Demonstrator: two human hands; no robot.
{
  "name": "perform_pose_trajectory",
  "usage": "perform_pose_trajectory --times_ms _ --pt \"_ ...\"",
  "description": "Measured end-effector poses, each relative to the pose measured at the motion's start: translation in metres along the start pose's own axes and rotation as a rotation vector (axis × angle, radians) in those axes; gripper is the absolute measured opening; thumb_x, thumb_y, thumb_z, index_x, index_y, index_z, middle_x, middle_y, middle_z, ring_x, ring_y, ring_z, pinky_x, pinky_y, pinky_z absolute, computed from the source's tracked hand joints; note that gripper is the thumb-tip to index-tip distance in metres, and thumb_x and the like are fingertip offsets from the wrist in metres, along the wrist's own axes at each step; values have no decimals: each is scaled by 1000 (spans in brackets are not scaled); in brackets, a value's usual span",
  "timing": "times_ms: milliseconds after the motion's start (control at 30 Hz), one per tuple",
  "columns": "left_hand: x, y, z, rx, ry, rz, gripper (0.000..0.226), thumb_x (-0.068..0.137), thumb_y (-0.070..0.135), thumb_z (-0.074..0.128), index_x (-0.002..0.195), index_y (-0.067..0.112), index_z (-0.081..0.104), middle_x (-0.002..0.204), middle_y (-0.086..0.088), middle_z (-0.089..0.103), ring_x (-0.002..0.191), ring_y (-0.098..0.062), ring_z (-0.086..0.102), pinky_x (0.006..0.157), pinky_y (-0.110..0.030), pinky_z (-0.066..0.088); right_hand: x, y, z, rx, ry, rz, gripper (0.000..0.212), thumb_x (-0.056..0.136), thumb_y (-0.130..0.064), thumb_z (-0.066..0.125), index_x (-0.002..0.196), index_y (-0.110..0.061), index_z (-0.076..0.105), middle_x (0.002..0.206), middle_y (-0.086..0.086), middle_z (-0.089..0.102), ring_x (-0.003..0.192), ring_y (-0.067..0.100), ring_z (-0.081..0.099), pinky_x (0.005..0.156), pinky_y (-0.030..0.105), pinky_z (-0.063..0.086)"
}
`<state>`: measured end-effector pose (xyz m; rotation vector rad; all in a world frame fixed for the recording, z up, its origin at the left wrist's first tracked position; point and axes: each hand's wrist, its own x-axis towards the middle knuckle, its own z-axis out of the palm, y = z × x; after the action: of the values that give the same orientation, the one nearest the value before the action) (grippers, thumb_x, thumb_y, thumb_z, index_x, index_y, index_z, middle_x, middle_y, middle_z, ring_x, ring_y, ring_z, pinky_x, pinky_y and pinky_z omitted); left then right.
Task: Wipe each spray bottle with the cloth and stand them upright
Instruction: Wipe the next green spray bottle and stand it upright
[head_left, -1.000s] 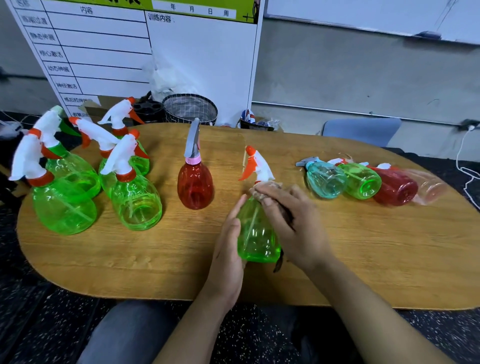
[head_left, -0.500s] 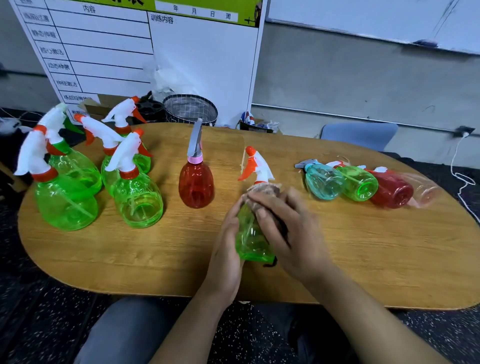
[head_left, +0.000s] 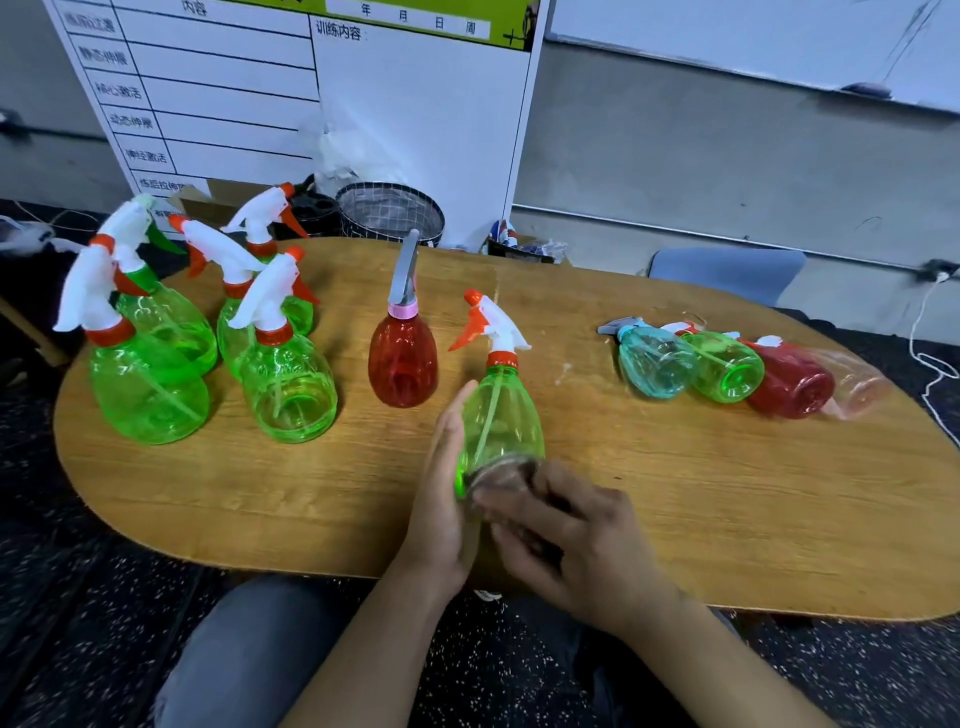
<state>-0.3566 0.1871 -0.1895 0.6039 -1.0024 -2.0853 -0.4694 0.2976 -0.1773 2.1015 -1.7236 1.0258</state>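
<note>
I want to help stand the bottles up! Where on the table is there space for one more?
Bare wood lies between the red bottle and the teal bottle, and along the table's near right edge. The far left is crowded with upright green bottles. Four bottles lie close together at far right.

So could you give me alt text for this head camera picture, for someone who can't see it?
A person's left hand steadies an upright green spray bottle on a wooden table while the right hand rubs a cloth round its base. Wiped bottles stand at left; four more lie at right.
</note>
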Motion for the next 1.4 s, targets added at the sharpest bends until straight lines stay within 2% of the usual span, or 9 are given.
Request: perform_pose_trajectory --times_ms 133,333,500,700,833,1033,1200,1267,1400 --pt "-1 -2 2 28 33 57 95 78 58 88 159 33 46 150 -6 64 133 -27 65 99 -44 57 18 8 -12 238 268 448 51 96 -19 69 146 -23 57 121 -8 64 106 2 64 90 21 52" --pt "1 -6 5 -7 -51 53 66 96 39 67 159 32 46 150 -9 63 135 -31 62 101 -49 55 26 17 -13 204 324 655 54 91 3 75 140 -18 65 113 1 62 106 -8 56 91 3 40" --pt "3 -5 7 11 -56 55 68 96 44 63 159 28 45 147 -4 67 133 -24 66 95 -37 59 17 11 -3 430 356 631 34 93 -11 67 126 -19 75 115 10 65 108 10 65 94 22 51" --pt "3 -5 3 116 -36 69 72 100 61 53 162 25 43 153 -8 61 143 -30 57 121 -57 41 24 5 5 1065 610 973 28 101 -9 62 127 -16 67 102 7 68 96 20 63 91 42 51" --pt "6 -7 0 195 -35 120 71 101 64 49 163 29 41 157 0 58 147 -22 53 125 -57 37 32 3 1 1236 550 1085 37 101 -12 60 138 -18 65 128 15 73 114 27 69 105 49 52" --pt "6 -20 -5 286 -54 134 49 108 47 41 157 49 46 164 4 50 153 -20 45 126 -58 34 27 8 7 980 382 938 36 111 -21 46 143 -29 62 142 -11 66 137 10 58 117 40 46" --pt "-2 -20 -2 447 -92 200 84 93 67 68 164 36 35 162 8 51 150 -11 48 124 -44 42 9 19 14 695 345 749 36 106 -12 59 141 -17 65 133 10 65 126 12 63 110 31 46" --pt "-4 -23 -3 474 -109 218 97 85 46 88 164 27 34 152 3 61 140 -16 59 116 -41 50 4 22 11 645 308 703 38 104 -3 60 138 -19 66 128 11 65 119 8 64 105 25 47" --pt "-3 -30 -3 472 -85 241 92 84 11 86 162 25 40 150 -1 62 137 -22 62 115 -53 51 3 33 -6 478 212 645 47 100 -3 67 145 -14 60 130 1 67 119 7 64 103 21 47"
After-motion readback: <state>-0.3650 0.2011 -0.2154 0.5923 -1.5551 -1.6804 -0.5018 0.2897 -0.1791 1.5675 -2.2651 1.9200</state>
